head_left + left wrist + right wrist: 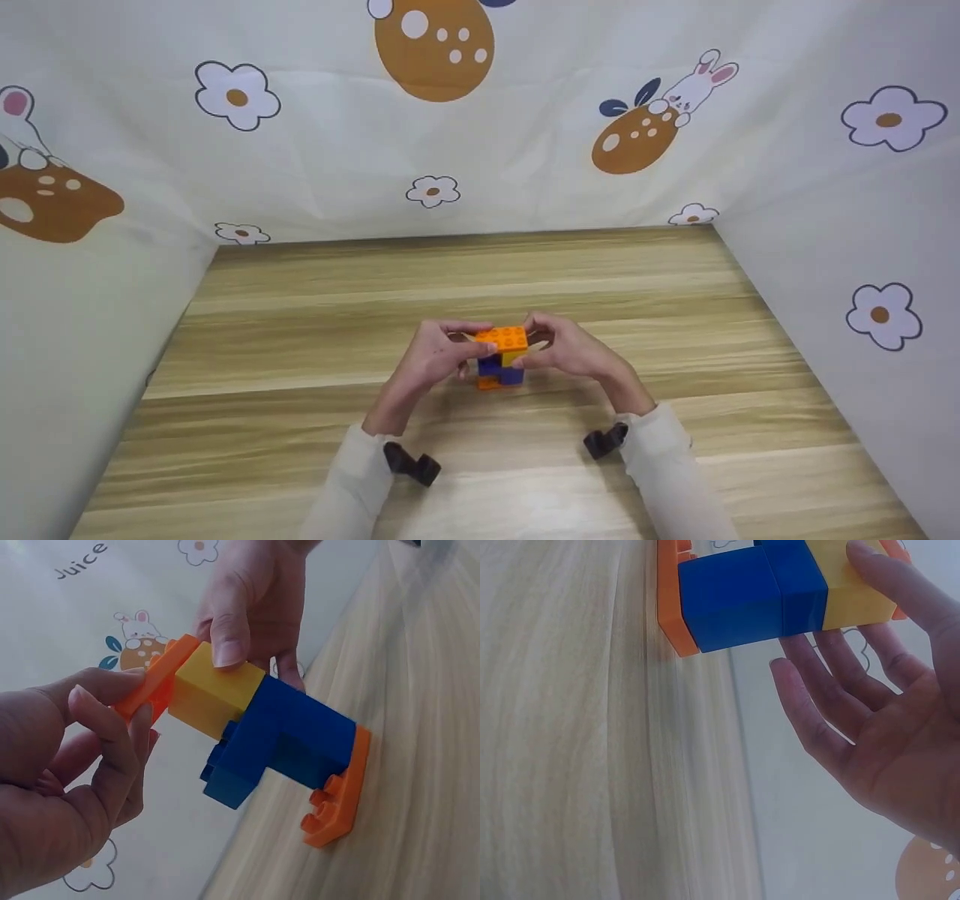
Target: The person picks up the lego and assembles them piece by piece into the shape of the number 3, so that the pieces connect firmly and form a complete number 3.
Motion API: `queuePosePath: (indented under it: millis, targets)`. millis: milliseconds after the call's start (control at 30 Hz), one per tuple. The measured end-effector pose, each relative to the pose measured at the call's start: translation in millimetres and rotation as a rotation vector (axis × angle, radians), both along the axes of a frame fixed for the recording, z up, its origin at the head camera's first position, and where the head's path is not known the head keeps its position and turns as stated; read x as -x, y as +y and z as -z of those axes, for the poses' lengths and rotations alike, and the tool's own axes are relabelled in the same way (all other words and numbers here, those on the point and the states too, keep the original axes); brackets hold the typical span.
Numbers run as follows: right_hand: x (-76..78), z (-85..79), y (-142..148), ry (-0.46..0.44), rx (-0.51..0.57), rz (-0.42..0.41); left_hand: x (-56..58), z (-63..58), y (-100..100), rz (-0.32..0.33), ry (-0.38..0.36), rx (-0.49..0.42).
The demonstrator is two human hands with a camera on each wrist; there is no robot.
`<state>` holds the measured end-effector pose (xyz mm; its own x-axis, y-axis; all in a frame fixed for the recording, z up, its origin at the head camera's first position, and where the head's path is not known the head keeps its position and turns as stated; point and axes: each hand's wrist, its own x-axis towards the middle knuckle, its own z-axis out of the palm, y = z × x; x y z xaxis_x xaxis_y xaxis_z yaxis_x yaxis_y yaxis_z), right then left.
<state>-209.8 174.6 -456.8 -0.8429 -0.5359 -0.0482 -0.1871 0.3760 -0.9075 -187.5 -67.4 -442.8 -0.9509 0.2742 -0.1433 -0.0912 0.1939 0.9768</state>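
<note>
A small tower of toy building bricks stands upright on the table. Its base is a flat orange brick (341, 802); above it come blue bricks (300, 727), then a yellow brick (217, 686). Another flat orange brick (510, 337) lies across the top, overhanging toward the left. My left hand (439, 352) pinches this top brick between thumb and fingers at its overhanging end. From the other side my right hand (566, 349) grips the yellow brick, its thumb on one face; the lower fingers spread beside the blue bricks in the right wrist view.
The wooden table (300, 315) has fabric walls (322, 172) with printed flowers and rabbits at its back and sides. A black wrist mount (412, 463) sits on the left sleeve, another black mount (604, 441) on the right one.
</note>
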Motion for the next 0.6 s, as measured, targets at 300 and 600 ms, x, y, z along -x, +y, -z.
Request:
queuePosePath:
  millis: [300,600]
  targets:
    - [-2.1,0.0,-2.7,-0.008,0.020,-0.008,0.3,-3.6,-2.2,-0.010,-0.057,0.037]
    - [-2.2,1.7,-1.0,-0.019,0.049,-0.011,2.0,-8.2,-1.2,0.008,-0.030,0.118]
